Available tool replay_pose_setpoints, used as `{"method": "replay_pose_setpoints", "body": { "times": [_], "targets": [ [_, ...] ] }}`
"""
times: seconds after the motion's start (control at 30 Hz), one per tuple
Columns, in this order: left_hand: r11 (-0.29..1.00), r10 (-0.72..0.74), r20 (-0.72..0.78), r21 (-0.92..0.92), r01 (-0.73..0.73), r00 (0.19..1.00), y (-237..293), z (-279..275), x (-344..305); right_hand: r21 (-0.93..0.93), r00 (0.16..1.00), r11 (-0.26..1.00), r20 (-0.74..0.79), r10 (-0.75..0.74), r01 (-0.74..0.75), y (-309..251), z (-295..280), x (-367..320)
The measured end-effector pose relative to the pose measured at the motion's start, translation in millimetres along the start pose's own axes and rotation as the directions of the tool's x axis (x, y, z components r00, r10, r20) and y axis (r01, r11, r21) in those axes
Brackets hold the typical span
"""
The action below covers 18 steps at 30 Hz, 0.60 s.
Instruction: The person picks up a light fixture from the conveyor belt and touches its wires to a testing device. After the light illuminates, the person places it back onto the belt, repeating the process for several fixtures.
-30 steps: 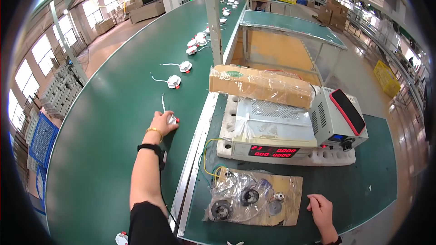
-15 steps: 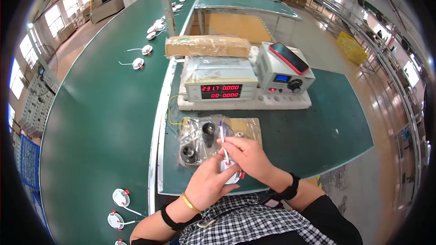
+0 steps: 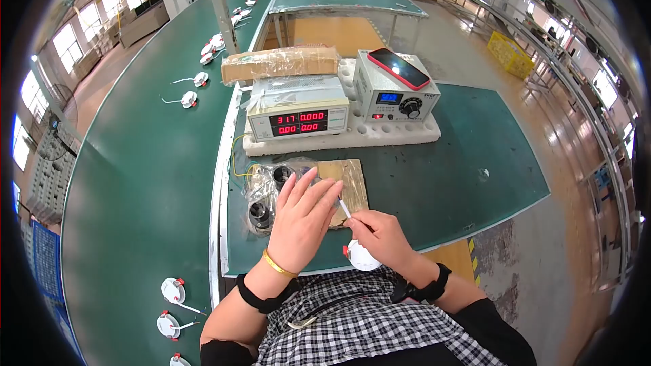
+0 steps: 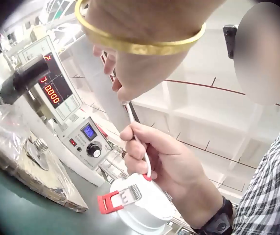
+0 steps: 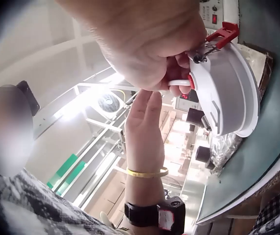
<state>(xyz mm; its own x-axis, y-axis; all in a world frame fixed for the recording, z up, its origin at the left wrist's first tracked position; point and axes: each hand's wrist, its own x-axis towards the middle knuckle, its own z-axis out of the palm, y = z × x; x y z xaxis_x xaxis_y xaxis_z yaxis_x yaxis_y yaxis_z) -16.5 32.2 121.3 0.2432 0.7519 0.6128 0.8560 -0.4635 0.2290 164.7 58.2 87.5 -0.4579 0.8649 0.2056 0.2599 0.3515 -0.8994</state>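
Observation:
My right hand (image 3: 381, 236) grips the white cable (image 3: 345, 208) of a round white downlight (image 3: 365, 257) with red-tipped spring clips. In the left wrist view, that downlight (image 4: 145, 208) hangs below the fingers, the cable (image 4: 147, 164) rising through them. My left hand (image 3: 298, 220) is raised with its fingers extended, index fingertip right at the cable's free end. Its thumb is hidden in the head view, so I cannot tell whether it pinches the wire ends. Beneath the left hand lies a cardboard board (image 3: 350, 193) with black round sockets (image 3: 259, 214) under clear plastic.
A power meter (image 3: 298, 122) with red digits and a grey supply unit (image 3: 395, 98) bearing a phone (image 3: 399, 68) stand on white foam (image 3: 352, 141). A taped carton (image 3: 279, 64) is behind. On the green belt (image 3: 142, 183) at left, more downlights (image 3: 173, 291) lie in front and farther back.
My left hand went from reaching for a downlight on the belt to holding it with the right in front of me. Since then it has left the lamp body for the cable end.

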Motion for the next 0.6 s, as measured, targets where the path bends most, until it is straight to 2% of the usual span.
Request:
{"method": "replay_pose_setpoints", "body": {
  "times": [0.1, 0.17, 0.2, 0.27, 0.33, 0.4, 0.43, 0.47, 0.53, 0.57, 0.6],
  "targets": [
    [0.997, -0.049, -0.012, -0.055, 0.048, 0.999, 2, 8, -6, 0.029, 0.998, 0.999, -0.063, -0.031, 0.033, 4, 1, -2],
    [0.957, -0.192, -0.056, -0.232, 0.174, 0.98, 7, 16, -12, 0.037, 0.995, 0.999, -0.09, -0.032, 0.035, 6, 5, -1],
    [0.957, -0.194, -0.054, -0.232, 0.177, 0.98, 9, 21, -16, 0.087, 0.992, 0.996, -0.123, -0.014, 0.025, 6, 8, 0],
    [0.799, -0.363, 0.045, -0.499, 0.335, 0.931, 12, 31, -26, 0.142, 0.989, 0.99, -0.147, 0.016, 0.005, 4, 13, 2],
    [0.771, -0.335, 0.068, -0.554, 0.315, 0.94, 1, 41, -37, 0.176, 0.989, 0.984, -0.143, 0.042, -0.017, 0, 13, 5],
    [0.438, -0.547, 0.17, -0.776, 0.454, 0.819, -2, 48, -53, 0.144, 0.989, 0.989, -0.151, -0.002, 0.024, 2, 10, 10],
    [0.209, -0.601, 0.299, -0.837, 0.506, 0.741, -2, 47, -60, 0.166, 0.984, 0.986, -0.179, 0.002, 0.028, 1, 8, 13],
    [0.207, -0.602, 0.299, -0.837, 0.506, 0.741, -1, 49, -69, 0.187, 0.978, 0.982, -0.208, 0.005, 0.035, -1, 7, 14],
    [-0.235, -0.43, 0.626, -0.774, 0.589, 0.651, 1, 51, -82, 0.197, 0.976, 0.98, -0.217, 0.008, 0.036, -2, 8, 16],
    [-0.322, -0.386, 0.685, -0.728, 0.606, 0.618, 7, 53, -86, 0.193, 0.974, 0.98, -0.225, -0.003, 0.048, -1, 9, 17],
    [-0.325, -0.391, 0.684, -0.728, 0.603, 0.616, 12, 52, -83, 0.189, 0.972, 0.98, -0.233, -0.013, 0.058, 1, 11, 18]
  ]
}}
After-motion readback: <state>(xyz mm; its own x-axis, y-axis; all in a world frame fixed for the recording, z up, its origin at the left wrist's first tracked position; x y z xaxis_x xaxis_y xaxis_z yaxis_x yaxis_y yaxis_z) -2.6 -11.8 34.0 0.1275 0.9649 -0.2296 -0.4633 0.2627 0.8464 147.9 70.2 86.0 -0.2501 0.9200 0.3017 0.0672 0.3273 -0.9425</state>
